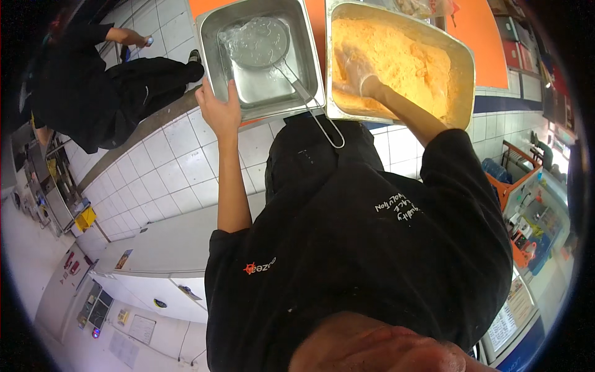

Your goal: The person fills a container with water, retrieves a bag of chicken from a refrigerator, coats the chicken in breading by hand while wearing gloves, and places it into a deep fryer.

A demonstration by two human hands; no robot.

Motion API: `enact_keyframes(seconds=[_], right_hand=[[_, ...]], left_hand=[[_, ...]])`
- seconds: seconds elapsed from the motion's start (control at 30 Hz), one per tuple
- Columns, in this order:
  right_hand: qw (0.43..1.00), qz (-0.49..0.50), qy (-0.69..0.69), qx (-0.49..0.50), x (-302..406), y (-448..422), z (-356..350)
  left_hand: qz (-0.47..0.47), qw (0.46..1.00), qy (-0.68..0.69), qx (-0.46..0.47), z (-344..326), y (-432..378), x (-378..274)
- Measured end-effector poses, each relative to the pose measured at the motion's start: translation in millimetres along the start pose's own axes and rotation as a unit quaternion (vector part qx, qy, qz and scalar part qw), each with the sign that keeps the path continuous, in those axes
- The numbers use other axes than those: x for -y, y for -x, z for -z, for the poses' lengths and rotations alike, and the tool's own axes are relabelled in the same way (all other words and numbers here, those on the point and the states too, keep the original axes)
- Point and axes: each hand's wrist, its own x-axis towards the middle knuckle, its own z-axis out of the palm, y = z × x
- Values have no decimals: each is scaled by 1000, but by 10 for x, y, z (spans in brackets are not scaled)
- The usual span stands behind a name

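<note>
My left hand point(220, 109) grips the near left corner of a deep stainless steel pan point(300, 56), its thumb and fingers on either side of the rim. In that pan a round wire strainer point(260, 43) lies in clear liquid. Its long wire handle point(307, 95) slants over the near rim towards my body. To the right stands a second metal pan point(458, 56) of orange-yellow breading flour point(399, 60). My right hand point(355, 69), in a clear plastic glove, is down in the flour at the pan's left side. Flour hides part of its fingers.
Both pans rest on an orange tabletop point(481, 46). A clear plastic bag point(418, 8) lies behind the flour pan. On the left, another person point(93, 88) in black stands on the white tiled floor point(172, 153). A long white chest-like unit point(167, 260) stands behind me on the left.
</note>
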Motion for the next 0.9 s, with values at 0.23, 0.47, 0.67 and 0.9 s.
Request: enact_keyframes(seconds=[0.23, 0.47, 0.67, 0.9], right_hand=[[955, 0, -57, 291, -134, -206, 163], [934, -126, -268, 199, -116, -270, 1031], [990, 110, 83, 7, -15, 178, 143], [927, -6, -18, 375, 136, -250, 683]], left_hand=[[3, 1000, 13, 18, 12, -3, -4], [-4, 1000, -5, -7, 10, 11, 60], [-10, 1000, 2, -6, 14, -4, 8], [-30, 999, -12, -6, -3, -4, 103]])
